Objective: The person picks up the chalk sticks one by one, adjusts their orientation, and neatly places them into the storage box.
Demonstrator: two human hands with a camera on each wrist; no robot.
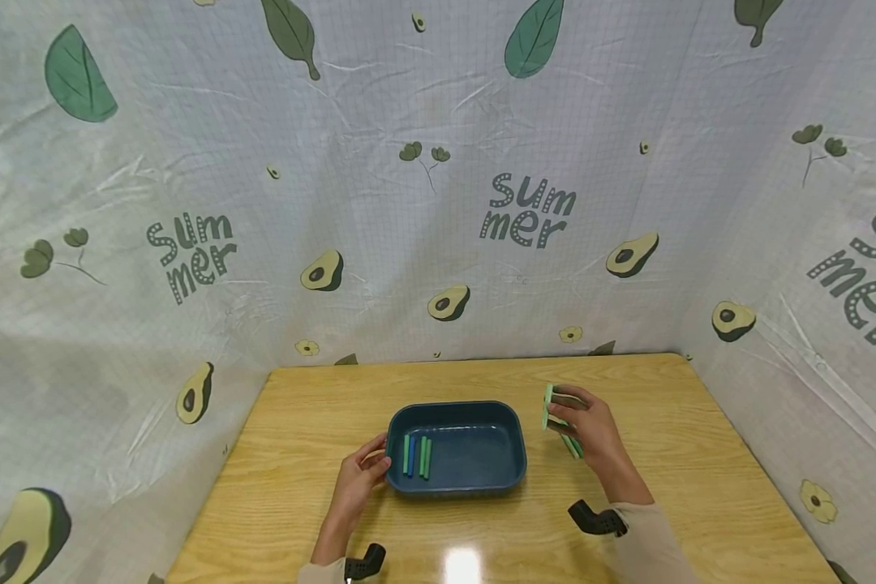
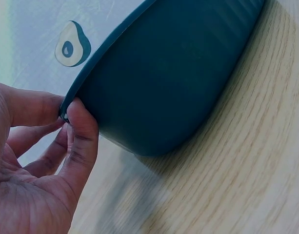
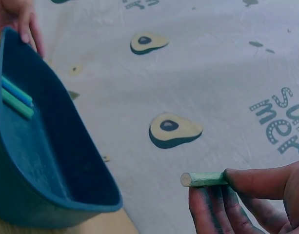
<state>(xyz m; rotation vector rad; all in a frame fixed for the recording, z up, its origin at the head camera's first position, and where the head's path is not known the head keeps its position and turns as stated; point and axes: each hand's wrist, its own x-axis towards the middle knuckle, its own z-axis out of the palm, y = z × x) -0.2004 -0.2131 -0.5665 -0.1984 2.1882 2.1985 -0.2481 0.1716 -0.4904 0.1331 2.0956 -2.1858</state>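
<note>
My right hand [image 1: 582,422] pinches a light green chalk stick [image 3: 205,179] between thumb and fingers, above the table to the right of a dark blue plastic tub [image 1: 456,491]. Greenish smudges show on the fingertips. Below this hand, more green chalk sticks [image 1: 572,446] lie on the table, partly hidden by it. My left hand [image 1: 356,485] grips the tub's left rim, thumb on the outer side in the left wrist view. Inside the tub, toward its left end, several chalk sticks [image 1: 424,457] lie side by side, green ones and a blue one [image 1: 411,456].
The tub stands on a light wooden table [image 1: 292,422]. A pale sheet [image 1: 380,219] printed with avocados, leaves and "summer" hangs behind the table and along both sides. Each wrist wears a black camera mount [image 1: 597,519].
</note>
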